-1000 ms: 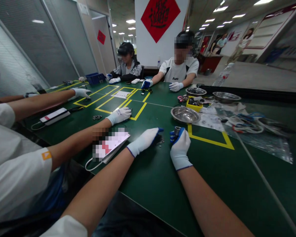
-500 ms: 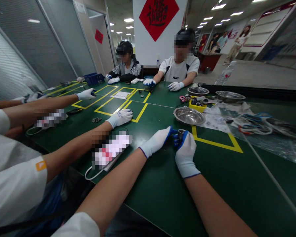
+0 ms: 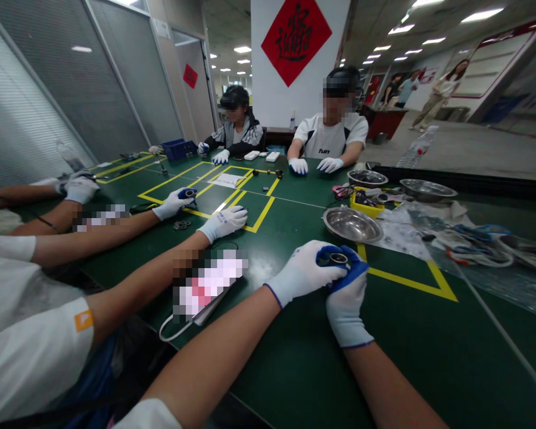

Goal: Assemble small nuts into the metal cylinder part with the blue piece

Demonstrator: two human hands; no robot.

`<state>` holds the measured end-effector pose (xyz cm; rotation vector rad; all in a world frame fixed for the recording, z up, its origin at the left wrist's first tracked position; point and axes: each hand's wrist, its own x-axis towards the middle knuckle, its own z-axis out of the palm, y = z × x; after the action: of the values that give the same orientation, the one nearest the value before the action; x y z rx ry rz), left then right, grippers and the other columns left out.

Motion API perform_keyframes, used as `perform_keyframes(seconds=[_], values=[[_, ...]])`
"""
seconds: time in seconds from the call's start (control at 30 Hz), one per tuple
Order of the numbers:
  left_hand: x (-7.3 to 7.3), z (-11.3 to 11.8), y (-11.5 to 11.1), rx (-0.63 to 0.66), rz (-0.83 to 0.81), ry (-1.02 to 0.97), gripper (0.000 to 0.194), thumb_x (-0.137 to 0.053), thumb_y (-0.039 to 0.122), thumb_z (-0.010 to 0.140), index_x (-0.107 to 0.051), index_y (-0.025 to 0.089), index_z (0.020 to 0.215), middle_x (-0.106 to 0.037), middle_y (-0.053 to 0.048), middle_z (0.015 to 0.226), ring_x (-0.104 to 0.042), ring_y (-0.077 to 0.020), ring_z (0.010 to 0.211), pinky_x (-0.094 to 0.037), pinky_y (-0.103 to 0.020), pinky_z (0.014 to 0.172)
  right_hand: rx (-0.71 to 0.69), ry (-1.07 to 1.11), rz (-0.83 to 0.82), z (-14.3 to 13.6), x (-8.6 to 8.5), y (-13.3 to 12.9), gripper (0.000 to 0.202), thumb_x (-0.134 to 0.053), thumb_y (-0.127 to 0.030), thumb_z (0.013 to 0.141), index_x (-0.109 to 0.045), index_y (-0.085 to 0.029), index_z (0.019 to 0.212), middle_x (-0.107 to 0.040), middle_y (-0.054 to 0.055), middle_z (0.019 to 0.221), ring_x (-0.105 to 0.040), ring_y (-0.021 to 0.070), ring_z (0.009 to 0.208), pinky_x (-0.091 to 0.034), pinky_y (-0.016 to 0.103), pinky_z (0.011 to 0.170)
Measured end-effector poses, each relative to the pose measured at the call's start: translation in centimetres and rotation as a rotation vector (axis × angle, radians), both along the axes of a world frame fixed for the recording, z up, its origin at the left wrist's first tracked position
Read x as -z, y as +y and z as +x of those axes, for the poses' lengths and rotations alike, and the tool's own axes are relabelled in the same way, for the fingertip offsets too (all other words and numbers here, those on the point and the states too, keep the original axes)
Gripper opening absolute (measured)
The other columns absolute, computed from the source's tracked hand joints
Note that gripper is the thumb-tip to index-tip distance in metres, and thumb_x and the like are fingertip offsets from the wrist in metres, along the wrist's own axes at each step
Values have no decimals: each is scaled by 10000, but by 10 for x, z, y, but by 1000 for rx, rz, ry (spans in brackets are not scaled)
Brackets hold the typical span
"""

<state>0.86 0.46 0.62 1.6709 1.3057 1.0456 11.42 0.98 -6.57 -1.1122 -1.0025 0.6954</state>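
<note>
Both my gloved hands meet over the green table (image 3: 290,357), holding one small dark cylindrical part (image 3: 339,258) with a shiny metal rim facing up. My left hand (image 3: 310,271) closes on it from the left, thumb and fingers against its side. From the right, the blue-coated fingers of my right hand (image 3: 349,298) wrap round it. Its lower part is hidden by the gloves, so its exact kind does not show. A steel bowl (image 3: 352,225) sits just beyond my hands, near a yellow tape outline (image 3: 406,284).
Two more steel bowls (image 3: 367,177) (image 3: 427,189) and a yellow bin (image 3: 366,204) stand at the back right. Cables (image 3: 495,241) lie on plastic at right. A phone (image 3: 209,283) with a white cable lies left. A co-worker's gloved hands (image 3: 223,223) (image 3: 174,204) work beside me.
My left hand has come round the part and now grips it together with my right hand. The co-worker's far hand has drawn back, holding a ring-ended part. The view has tilted slightly.
</note>
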Motion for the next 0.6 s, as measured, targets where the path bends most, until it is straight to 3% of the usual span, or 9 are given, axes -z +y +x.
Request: perform_keyframes(seconds=[0.13,0.27,0.43,0.53,0.6], values=[[-1,1,7,-18,-44,31,344,-834,238,792,-737,170,1115,-756,-103,1185,-710,-248,1076,-576,-379,994,7,-84,-21,1,1,-3,536,-438,-544,997,-601,-181,1355,-633,142,1331,-611,311,1262,-473,514,1115],[0,-3,26,-69,32,-118,278,-795,222,838,-699,168,1094,-768,-90,1130,-712,-219,1033,-567,-361,984,115,4,-94,-1,1,0,621,-346,-608,1025,-510,-205,1468,-630,145,1350,-630,298,1225,-496,488,1052],[-14,-35,89,-315,118,-305,247,-721,273,913,-668,168,1130,-764,-107,1174,-723,-200,1006,-586,-359,939,73,217,-109,0,2,7,600,-377,-685,967,-532,-264,1365,-694,48,1078,-681,205,872,-517,335,735],[-32,-71,139,-511,169,-103,260,-664,246,945,-690,144,1182,-776,-116,1168,-734,-182,978,-583,-334,943,27,242,-125,1,1,5,579,-415,-701,939,-567,-258,1279,-697,27,1006,-660,177,760,-472,290,648],[-42,-99,166,-633,148,207,296,-639,191,943,-702,150,1229,-788,-95,1171,-738,-160,997,-574,-279,948,9,229,-147,2,-3,1,563,-432,-696,936,-591,-250,1239,-703,27,978,-657,176,743,-475,295,648]])
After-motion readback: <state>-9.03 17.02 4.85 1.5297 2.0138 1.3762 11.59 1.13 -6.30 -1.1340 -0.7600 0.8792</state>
